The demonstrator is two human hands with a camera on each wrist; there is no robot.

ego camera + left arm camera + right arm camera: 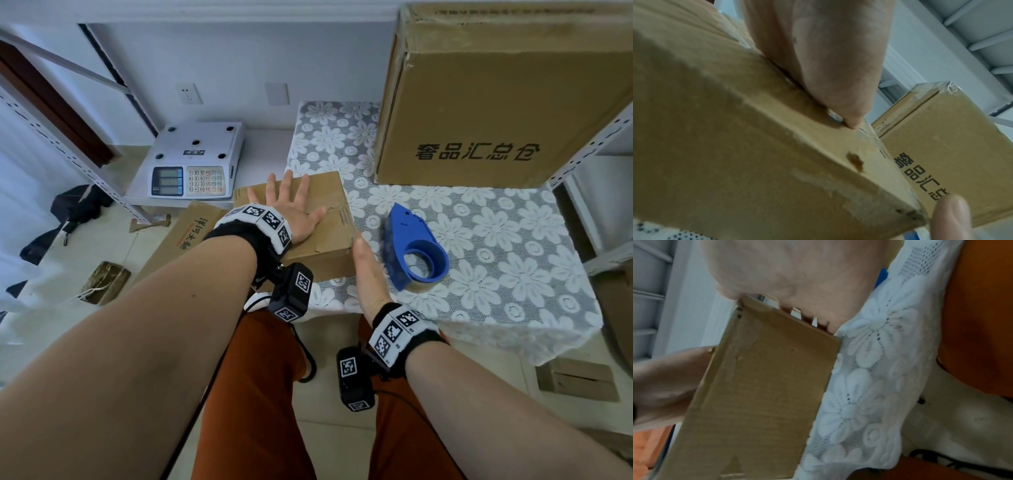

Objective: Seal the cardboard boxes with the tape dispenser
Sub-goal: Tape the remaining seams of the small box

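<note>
A small brown cardboard box sits at the left edge of the lace-covered table. My left hand lies flat on its top, fingers spread and straight. My right hand stands edge-on with straight fingers against the box's right near corner. The left wrist view shows the box's near side with my left palm on its top edge. The right wrist view shows the box's side beside my right palm. A blue tape dispenser lies on the table just right of my right hand, untouched.
A large cardboard box with black printed characters stands at the table's back right. A white weighing scale sits on a low shelf to the left. Flattened cardboard and bags lie on the floor at left. Metal shelving posts flank the table.
</note>
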